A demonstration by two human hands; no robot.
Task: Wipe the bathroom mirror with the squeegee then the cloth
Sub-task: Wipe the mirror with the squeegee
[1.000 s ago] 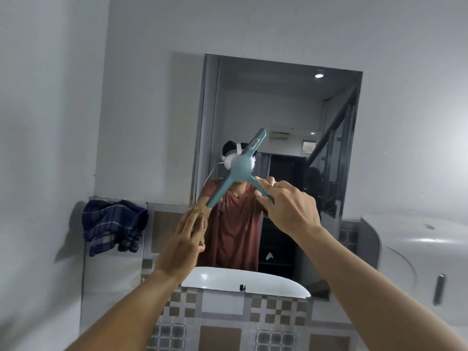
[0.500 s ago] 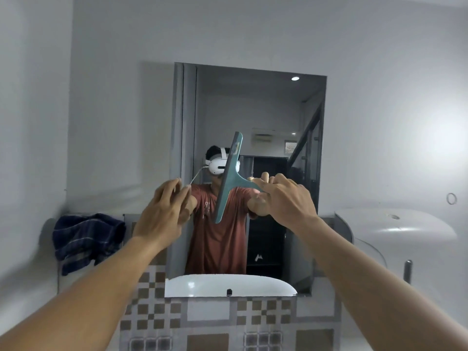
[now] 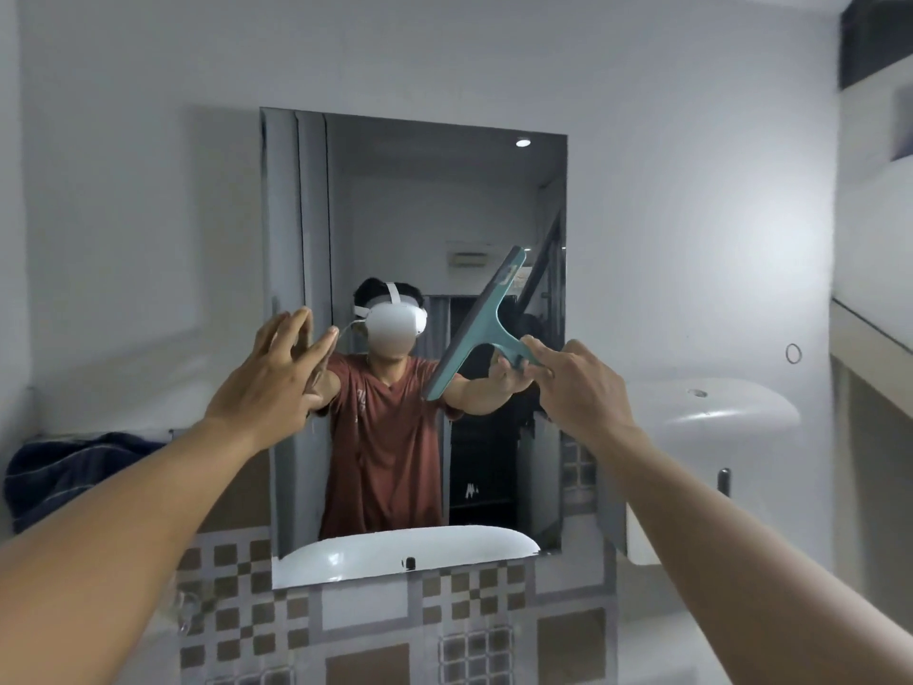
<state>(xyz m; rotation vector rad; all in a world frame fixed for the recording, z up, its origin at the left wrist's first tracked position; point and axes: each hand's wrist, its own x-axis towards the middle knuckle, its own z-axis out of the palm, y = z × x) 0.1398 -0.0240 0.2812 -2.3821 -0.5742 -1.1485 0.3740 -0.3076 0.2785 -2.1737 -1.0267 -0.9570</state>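
Head view: my right hand (image 3: 575, 383) reaches out at arm's length, fingers curled round the handle of the teal squeegee (image 3: 477, 328), forefinger stretched along it. Its blade tilts, top end leaning right, in front of the right half of the mirror (image 3: 425, 200) (whether it touches the glass I cannot tell). My left hand (image 3: 276, 375) is raised at the mirror's left edge, fingers spread, holding nothing. A dark blue cloth (image 3: 64, 469) lies heaped on the tiled ledge (image 3: 237, 491), far left.
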